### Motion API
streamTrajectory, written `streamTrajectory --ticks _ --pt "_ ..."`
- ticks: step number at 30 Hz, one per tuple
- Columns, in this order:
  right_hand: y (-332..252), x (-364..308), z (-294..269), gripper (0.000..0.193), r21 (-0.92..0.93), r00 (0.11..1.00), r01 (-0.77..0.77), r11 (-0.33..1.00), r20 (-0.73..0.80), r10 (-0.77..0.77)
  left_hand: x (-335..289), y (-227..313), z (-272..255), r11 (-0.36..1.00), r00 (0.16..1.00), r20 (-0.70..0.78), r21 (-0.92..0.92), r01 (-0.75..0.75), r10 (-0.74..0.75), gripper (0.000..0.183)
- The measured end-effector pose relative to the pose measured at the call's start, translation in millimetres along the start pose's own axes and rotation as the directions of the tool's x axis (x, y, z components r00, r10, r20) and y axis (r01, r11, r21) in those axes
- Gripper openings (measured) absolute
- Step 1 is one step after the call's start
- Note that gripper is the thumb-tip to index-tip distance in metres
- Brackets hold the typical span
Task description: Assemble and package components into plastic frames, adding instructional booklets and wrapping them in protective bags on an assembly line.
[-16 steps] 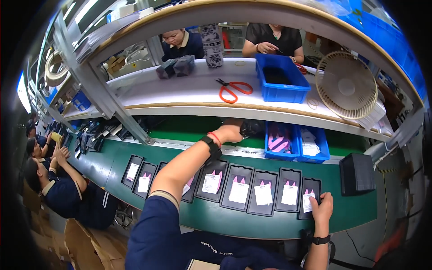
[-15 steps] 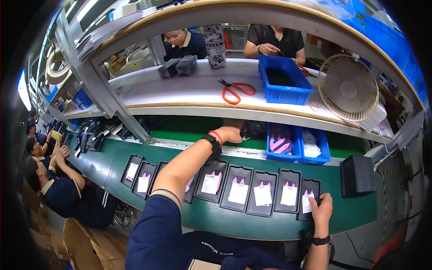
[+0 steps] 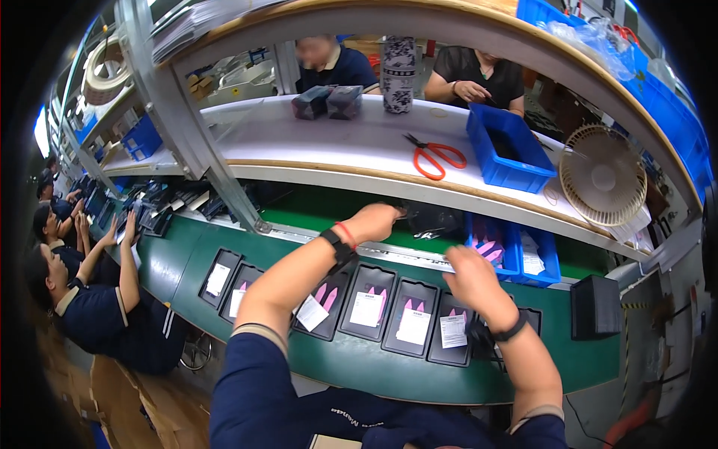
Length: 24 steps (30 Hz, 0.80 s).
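Note:
My left hand [image 3: 378, 223] reaches under the shelf, its fingers closed at the left edge of a glossy black plastic-wrapped bundle [image 3: 432, 221]. My right hand [image 3: 477, 278] hovers beside the blue bins, above the trays; its fingers are bent and their tips are partly hidden. Below lies a row of black trays. One middle tray [image 3: 345, 327] holds pink pointed pieces [image 3: 327, 296] and a white printed card [image 3: 313, 313]. My right forearm covers part of the trays at the right end.
A blue bin [image 3: 511, 269] with pink pieces stands beside another blue bin [image 3: 550, 278] with white cards. Stacked black trays [image 3: 595, 307] stand at the right end. Overhead, the shelf carries orange-handled scissors [image 3: 437, 159], a blue box [image 3: 516, 173] and a fan [image 3: 604, 176]. Co-workers [image 3: 120, 314] sit left.
My right hand has left the rightmost tray and moved up and left toward the black bundle. My left hand stays near that bundle. The view has shifted; a co-worker at left has raised both hands.

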State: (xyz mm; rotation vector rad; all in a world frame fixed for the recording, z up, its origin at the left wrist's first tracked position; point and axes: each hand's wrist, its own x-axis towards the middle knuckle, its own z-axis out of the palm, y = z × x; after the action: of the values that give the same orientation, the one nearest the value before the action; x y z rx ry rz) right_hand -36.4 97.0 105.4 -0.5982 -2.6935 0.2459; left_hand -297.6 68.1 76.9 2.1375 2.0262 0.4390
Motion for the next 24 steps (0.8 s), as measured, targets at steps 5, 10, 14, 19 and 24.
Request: streamTrajectory --ticks 5,10,14,19,24 --pt "18.2 101.8 60.8 0.062 -0.283 0.929 0.137 0.949 0.369 -0.024 -144.5 -0.1 -67.5 1.000 0.972 -0.235 0.001 -0.025 0.024 0.028" --pt "84.0 124.2 100.9 0.090 -0.307 0.897 0.189 0.933 0.440 -0.037 -279.2 -59.1 -99.7 0.963 0.879 -0.470 0.191 0.192 -0.082 0.027" --pt "65.3 120.5 97.2 0.077 -0.290 0.909 0.227 0.930 0.404 -0.096 -380.2 -131.7 -77.4 0.865 0.796 -0.543 0.228 0.446 -0.267 0.030" --pt "59.8 120.6 98.8 0.047 -0.308 0.948 0.258 0.915 0.261 -0.180 -402.9 -172.0 -32.5 0.883 0.848 -0.361 0.118 0.454 -0.388 0.051" --pt "-32.0 111.6 72.0 0.033 -0.291 0.966 0.258 0.921 0.057 -0.253 -393.6 -151.8 -20.0 0.862 0.868 -0.174 0.132 0.489 -0.466 0.069"
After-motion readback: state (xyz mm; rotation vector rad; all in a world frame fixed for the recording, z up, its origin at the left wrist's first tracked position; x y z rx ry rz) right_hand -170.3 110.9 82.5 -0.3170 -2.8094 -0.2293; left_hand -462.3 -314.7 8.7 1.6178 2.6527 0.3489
